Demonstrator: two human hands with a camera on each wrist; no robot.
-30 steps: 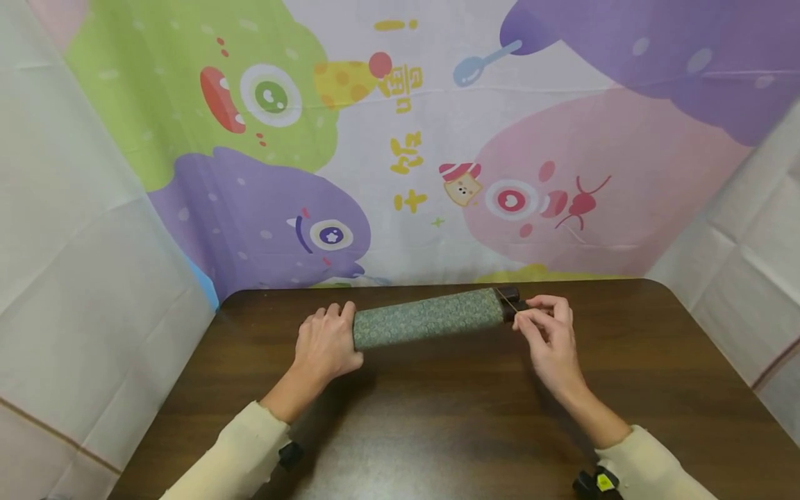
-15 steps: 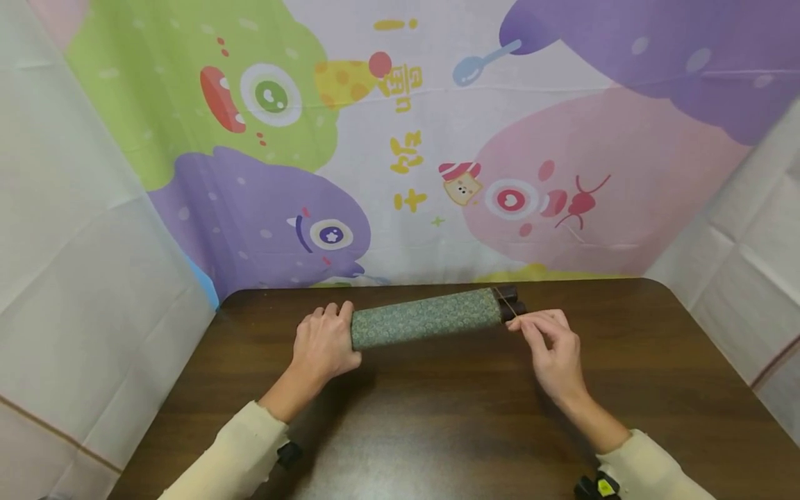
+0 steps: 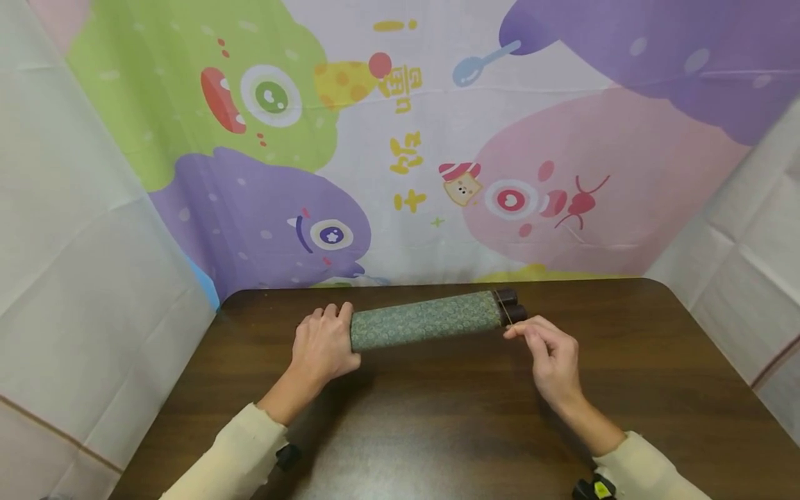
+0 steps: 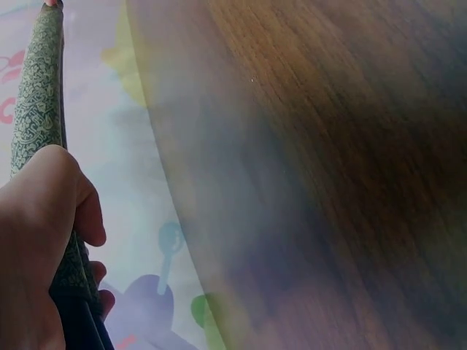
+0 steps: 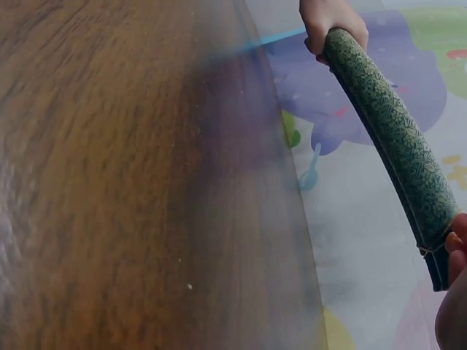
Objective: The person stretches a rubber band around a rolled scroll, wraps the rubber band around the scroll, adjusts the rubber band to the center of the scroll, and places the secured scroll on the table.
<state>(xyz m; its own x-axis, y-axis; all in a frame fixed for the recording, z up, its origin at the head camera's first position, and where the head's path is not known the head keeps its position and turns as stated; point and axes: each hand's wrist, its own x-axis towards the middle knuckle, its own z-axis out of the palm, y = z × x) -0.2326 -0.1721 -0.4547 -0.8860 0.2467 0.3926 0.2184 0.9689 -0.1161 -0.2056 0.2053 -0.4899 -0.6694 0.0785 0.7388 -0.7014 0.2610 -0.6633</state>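
Note:
A long scroll (image 3: 425, 321) covered in green patterned cloth is held above the table, its right end slightly higher in the head view. Two dark round rod ends (image 3: 516, 313) stick out at that right end. My left hand (image 3: 323, 340) grips the other end, thumb curled round it; the left wrist view shows the hand on the patterned scroll (image 4: 40, 87). With thumb and fingertips, my right hand (image 3: 556, 357) pinches a thin cord (image 3: 505, 308) that loops round the rods. In the right wrist view only fingertips (image 5: 457, 244) show beside the scroll (image 5: 394, 131).
A dark brown wooden table (image 3: 400, 423) lies below both hands. Behind its far edge hangs a cloth (image 3: 400, 257) with colourful cartoon figures. Pale panels (image 3: 69, 278) stand at the left and right sides.
My right hand has moved slightly left and down, drawing the cord's lower part across the rod ends toward the green cloth. The scroll and my left hand have hardly moved.

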